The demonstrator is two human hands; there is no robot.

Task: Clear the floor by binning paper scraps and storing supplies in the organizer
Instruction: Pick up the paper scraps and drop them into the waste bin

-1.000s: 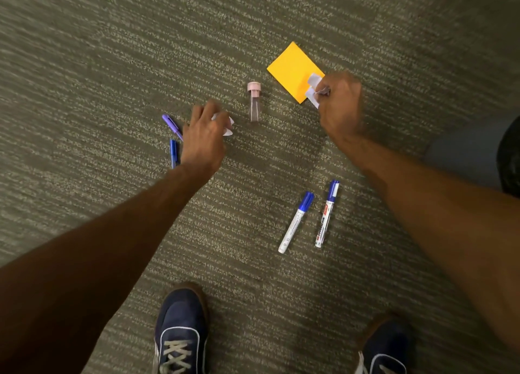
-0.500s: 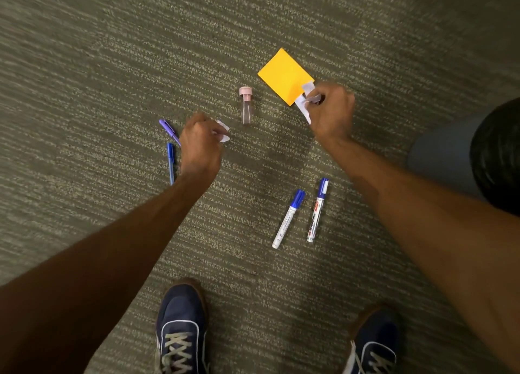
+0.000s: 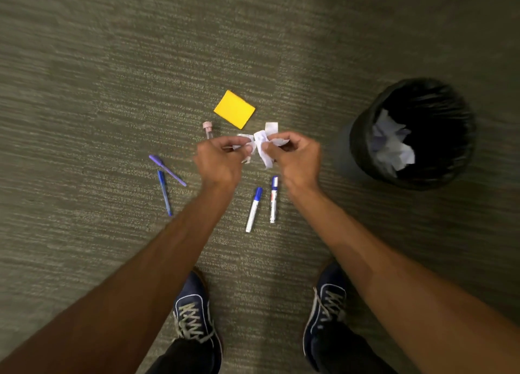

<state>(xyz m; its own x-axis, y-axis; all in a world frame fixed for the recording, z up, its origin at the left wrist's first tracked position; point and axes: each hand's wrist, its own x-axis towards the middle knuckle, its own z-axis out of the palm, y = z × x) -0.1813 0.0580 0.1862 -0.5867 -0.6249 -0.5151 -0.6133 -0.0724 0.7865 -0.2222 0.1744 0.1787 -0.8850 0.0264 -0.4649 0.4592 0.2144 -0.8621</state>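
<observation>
Carpeted floor (image 3: 84, 92), grey-green, fills the view. Black bin (image 3: 363, 148) stands right of the yellow note pad (image 3: 234, 109) and well apart from it; white paper already lies inside.

Two navy shoes (image 3: 194, 303) are planted on the floor on the near side of the pad.

Left hand (image 3: 218, 162) and right hand (image 3: 295, 160) meet just on the near side of the pad, raised over the floor, fingers curled tight on white paper scraps (image 3: 263, 143); each hand grips part of the bunch.

The pad lies flat. Two blue-capped white markers (image 3: 254, 209) lie side by side nearer than the pad, the right one's cap partly covered by the right hand. Two blue pens (image 3: 164, 192) lie left of the pad, ends close. A small pink-capped vial (image 3: 208, 129) lies just left of the pad, its lower end hidden by the left hand.
</observation>
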